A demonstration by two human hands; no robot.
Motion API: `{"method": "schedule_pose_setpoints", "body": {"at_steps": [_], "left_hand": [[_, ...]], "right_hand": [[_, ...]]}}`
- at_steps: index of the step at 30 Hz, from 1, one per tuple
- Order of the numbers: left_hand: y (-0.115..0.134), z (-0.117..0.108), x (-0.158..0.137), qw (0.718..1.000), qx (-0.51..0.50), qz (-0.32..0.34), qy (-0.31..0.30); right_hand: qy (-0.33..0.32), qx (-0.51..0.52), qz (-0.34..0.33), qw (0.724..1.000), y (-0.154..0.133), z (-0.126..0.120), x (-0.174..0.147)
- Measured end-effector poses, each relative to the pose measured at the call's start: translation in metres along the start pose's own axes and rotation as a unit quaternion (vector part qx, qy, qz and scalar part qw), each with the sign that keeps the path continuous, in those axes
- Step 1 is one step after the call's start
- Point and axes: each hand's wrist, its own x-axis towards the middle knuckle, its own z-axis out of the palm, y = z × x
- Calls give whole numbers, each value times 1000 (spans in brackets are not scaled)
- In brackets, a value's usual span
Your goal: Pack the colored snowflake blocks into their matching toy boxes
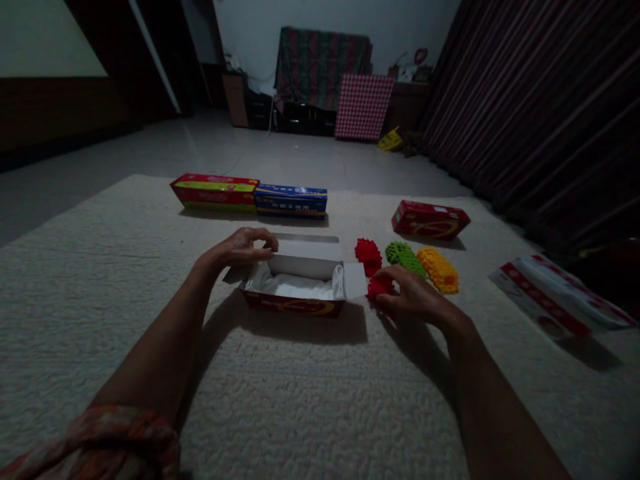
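An open red cardboard box (294, 307) with its flaps spread stands on the quilted mat in front of me. White tissue-like lining (305, 287) lies inside it. My left hand (243, 248) is at the back left corner of the box, thumb and fingers closed around its edge. To the right of the box, my right hand (413, 293) grips a red knobbly piece (381, 291) low over the mat; its exact kind is unclear. Just beyond lie another red knobbly piece (369, 256), a green one (405, 257) and a yellow one (439, 269).
A red-and-green box (215, 192) and a blue box (291, 201) lie end to end at the back of the mat (300, 400). A closed red box (431, 220) is at the back right. A white-and-red package (560, 297) lies far right, near a dark curtain (530, 120).
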Motion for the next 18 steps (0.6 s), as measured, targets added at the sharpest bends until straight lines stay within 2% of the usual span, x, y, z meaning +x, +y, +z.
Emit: {"method": "schedule_pose_setpoints", "body": {"at_steps": [3, 6, 8, 10, 12, 15, 18], "left_hand": [[-1, -4, 11, 996, -40, 70, -45], [-5, -4, 17, 992, -79, 81, -58], [-10, -4, 18, 991, -98, 65, -68], [-15, -4, 19, 989, -113, 42, -81], [-20, -4, 19, 987, -132, 23, -88], [-27, -2, 20, 980, -172, 19, -95], [-34, 2, 21, 971, -213, 31, -103]], "right_hand": [[69, -22, 11, 997, 8, -11, -1], [159, -29, -4, 987, 5, -25, -1], [208, -18, -30, 978, -11, -35, -1], [227, -3, -61, 972, -38, -41, 4], [201, 14, -105, 974, -73, -39, 14], [117, 57, -173, 976, -120, -22, 38], [21, 65, -201, 977, -147, 2, 60]]}}
